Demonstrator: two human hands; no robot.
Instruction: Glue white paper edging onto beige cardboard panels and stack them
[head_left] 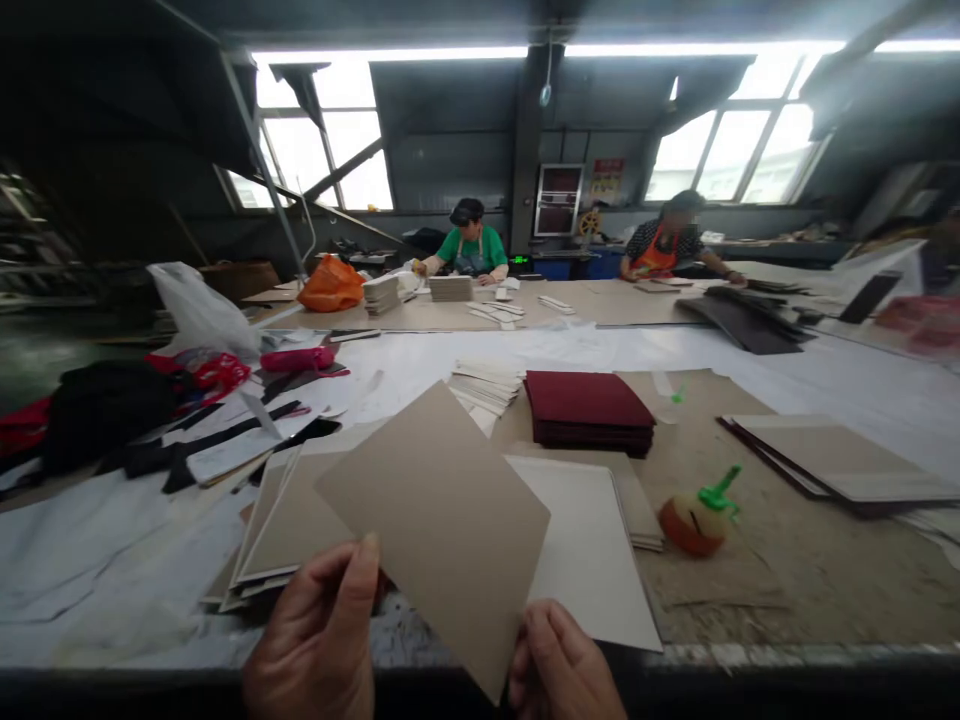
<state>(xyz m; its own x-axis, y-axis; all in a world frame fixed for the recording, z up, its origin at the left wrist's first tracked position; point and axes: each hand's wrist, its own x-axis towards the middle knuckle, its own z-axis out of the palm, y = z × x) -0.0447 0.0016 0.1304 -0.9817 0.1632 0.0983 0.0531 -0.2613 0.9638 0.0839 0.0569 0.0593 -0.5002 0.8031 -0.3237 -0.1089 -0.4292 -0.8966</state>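
Note:
Between both hands a grey-brown cardboard sheet [442, 500] is held up, tilted with one corner pointing toward me. My left hand [322, 630] pinches its left edge between thumb and fingers. Near the lower right edge, my right hand [559, 660] grips the same sheet, its fingertips partly hidden. Behind the left hand lies a loose stack of similar boards [292, 520]. A white sheet [592, 560] lies on the table beyond the right hand, partly covered by the held board. Further back sits a stack of dark red covers [589, 410].
An orange-brown pot with a green-handled brush [694, 525] stands at the right. More boards [847, 460] lie beyond it. Paper strips [487, 385] are behind the held sheet. Bags and scraps [202, 380] crowd the left. Two people [472, 245] work across the table.

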